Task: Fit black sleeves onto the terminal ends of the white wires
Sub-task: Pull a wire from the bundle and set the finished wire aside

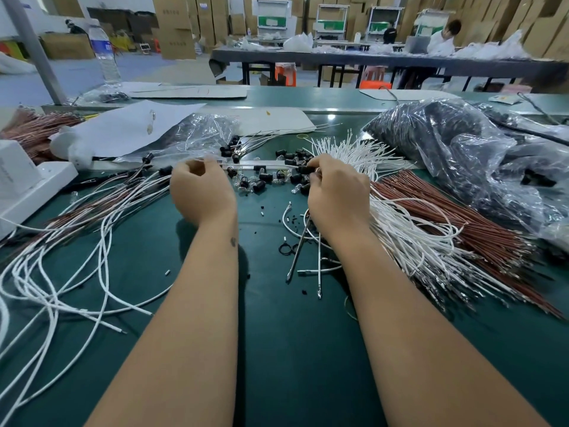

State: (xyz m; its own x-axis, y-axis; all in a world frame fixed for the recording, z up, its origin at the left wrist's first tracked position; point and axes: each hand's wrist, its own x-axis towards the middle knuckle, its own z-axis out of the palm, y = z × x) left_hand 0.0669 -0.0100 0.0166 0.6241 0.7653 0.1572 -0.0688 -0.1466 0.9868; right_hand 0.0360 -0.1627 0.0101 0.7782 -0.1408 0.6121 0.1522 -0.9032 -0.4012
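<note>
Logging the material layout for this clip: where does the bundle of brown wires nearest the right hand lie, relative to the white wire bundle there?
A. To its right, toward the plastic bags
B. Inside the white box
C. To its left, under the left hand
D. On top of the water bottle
A: the brown wires fan out on the right of the white wire bundle, toward the plastic bags.

Both hands [201, 192] [338, 195] forward (fingers curled)

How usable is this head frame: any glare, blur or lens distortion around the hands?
Head view: wide-angle bowing curves the far bench edge; glare glints on the plastic bag; left hand fingertips slightly motion-blurred; right hand and its black sleeve fairly sharp; soft arm shadows on the green mat.
</note>
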